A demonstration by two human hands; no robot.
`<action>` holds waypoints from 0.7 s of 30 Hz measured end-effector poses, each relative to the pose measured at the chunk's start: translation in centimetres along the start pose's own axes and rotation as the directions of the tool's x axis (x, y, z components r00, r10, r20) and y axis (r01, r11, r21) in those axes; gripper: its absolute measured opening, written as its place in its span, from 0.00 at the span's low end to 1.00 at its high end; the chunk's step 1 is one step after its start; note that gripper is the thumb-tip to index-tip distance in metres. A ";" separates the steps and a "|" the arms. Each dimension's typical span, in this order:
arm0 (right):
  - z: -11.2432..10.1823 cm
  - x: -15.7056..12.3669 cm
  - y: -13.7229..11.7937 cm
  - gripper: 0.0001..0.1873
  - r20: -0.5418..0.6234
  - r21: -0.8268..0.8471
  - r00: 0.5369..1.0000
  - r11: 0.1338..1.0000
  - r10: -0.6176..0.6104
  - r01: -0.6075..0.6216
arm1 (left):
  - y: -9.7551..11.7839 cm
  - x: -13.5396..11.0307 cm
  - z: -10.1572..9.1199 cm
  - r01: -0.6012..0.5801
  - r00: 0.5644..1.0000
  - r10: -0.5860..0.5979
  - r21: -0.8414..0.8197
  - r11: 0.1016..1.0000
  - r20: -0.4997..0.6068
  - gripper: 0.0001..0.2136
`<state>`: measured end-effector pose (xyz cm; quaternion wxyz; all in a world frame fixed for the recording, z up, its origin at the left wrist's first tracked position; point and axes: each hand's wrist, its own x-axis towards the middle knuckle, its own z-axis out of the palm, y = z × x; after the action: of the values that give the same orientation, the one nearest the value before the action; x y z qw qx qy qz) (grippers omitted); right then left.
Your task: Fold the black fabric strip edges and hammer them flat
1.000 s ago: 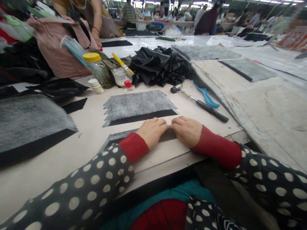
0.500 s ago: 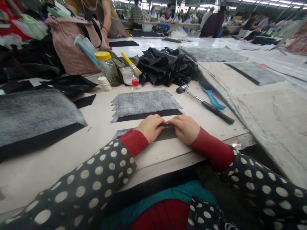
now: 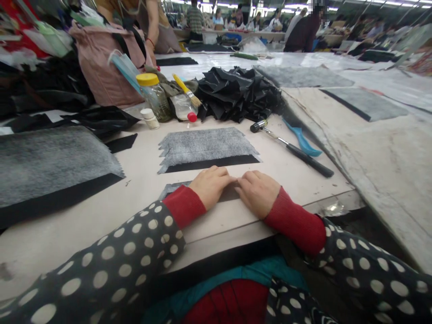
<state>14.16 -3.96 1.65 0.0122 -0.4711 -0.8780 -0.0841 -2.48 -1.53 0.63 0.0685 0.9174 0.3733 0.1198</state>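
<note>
My left hand and my right hand lie side by side on a grey and black felt piece at the near edge of the worktable. Both hands are knuckles up with fingers curled down, fingertips pressing the far edge of the piece. The hands almost touch each other. Most of the piece is hidden beneath them. Just beyond lies a stack of several grey felt pieces with a black strip.
A small hammer and a blue plastic tool lie to the right. A yellow-lidded jar, a brush, a small bottle, crumpled black material and a pink bag stand behind. A large felt sheet lies left. Other people work beyond.
Both hands stay on the felt piece, shifting only slightly; the fingers have pressed and slid a little along its far edge. The camera view has drifted a bit.
</note>
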 end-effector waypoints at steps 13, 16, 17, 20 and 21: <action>1.1 0.9 -0.3 0.17 -0.115 0.306 0.993 0.952 0.002 0.033 | -1.7 -2.6 -0.1 0.075 0.986 -0.098 -0.173 0.982 -0.133 0.10; 0.8 1.4 -0.8 0.15 -0.094 0.313 0.995 0.947 -0.044 0.072 | -1.5 -2.6 -0.1 0.069 0.988 -0.086 -0.133 0.989 -0.127 0.10; 0.6 1.5 -1.1 0.13 -0.075 0.291 0.995 0.953 -0.062 0.082 | -1.4 -2.6 -0.1 0.069 0.990 -0.080 -0.104 0.992 -0.113 0.10; 0.1 1.6 -1.9 0.13 -0.013 0.156 0.996 0.984 -0.089 0.090 | -0.9 -2.6 -0.2 0.055 0.997 -0.053 0.025 0.998 -0.060 0.11; 0.0 1.6 -2.2 0.14 0.007 0.114 0.995 0.989 -0.096 0.094 | -0.8 -2.6 -0.3 0.048 0.998 -0.045 0.062 0.997 -0.045 0.11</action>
<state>11.50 -3.84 1.56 0.0297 -0.4278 -0.9028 -0.0315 -4.88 -2.78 0.28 0.0343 0.9073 0.3996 0.1264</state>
